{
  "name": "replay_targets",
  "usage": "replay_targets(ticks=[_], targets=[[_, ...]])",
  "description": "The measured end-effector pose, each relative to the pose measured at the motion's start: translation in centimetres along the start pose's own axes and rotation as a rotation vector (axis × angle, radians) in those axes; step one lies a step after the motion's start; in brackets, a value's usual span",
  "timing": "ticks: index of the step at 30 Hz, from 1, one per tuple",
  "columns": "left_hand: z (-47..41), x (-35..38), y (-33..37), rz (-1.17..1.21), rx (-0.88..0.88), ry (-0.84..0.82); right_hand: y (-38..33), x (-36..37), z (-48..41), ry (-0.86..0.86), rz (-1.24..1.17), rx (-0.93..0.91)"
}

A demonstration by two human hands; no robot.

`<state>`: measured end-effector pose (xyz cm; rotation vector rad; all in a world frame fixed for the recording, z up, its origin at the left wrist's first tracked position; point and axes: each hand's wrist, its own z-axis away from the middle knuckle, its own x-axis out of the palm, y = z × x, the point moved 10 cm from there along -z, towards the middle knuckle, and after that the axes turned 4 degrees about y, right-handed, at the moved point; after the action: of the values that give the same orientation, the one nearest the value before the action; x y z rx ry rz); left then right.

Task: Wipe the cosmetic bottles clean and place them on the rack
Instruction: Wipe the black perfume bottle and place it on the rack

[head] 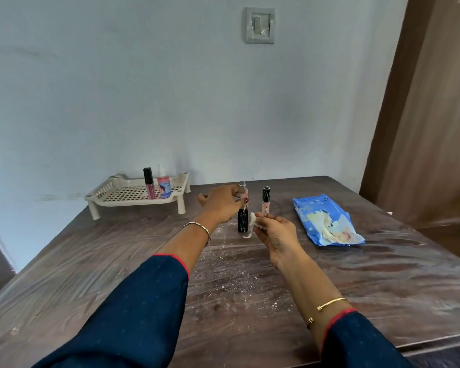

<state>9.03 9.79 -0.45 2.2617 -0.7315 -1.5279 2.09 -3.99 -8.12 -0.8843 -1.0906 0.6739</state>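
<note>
A pink bottle (245, 193) stands mid-table, the left hand (222, 205) pinching its neck. Just in front stands a black bottle (242, 220); a capped tube (265, 199) is beside them. The right hand (275, 232) grips a crumpled wipe (254, 221) close to the black bottle. Lifting the pink bottle could knock either neighbour over. The rack (101, 193), far left, holds two bottles.

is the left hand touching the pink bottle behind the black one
Touching. The head view shows the left hand with fingers wrapped around the pink bottle, just below its silver cap.
</note>
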Motion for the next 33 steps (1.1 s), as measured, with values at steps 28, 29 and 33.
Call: replay_targets(ticks=[28,29,33], targets=[[13.2,-4.9,-5.2,0.897,-0.234,-0.012,-0.8,0.7,7.8,-0.108,0.139,-0.233],[13.6,-4.8,-5.5,0.907,-0.232,-0.015,-0.7,0.9,8.3,-0.126,0.152,-0.256],[14.6,-4.5,-6.2,0.945,-0.242,0.015,-0.3,2.2,10.0,-0.177,0.282,-0.359]])
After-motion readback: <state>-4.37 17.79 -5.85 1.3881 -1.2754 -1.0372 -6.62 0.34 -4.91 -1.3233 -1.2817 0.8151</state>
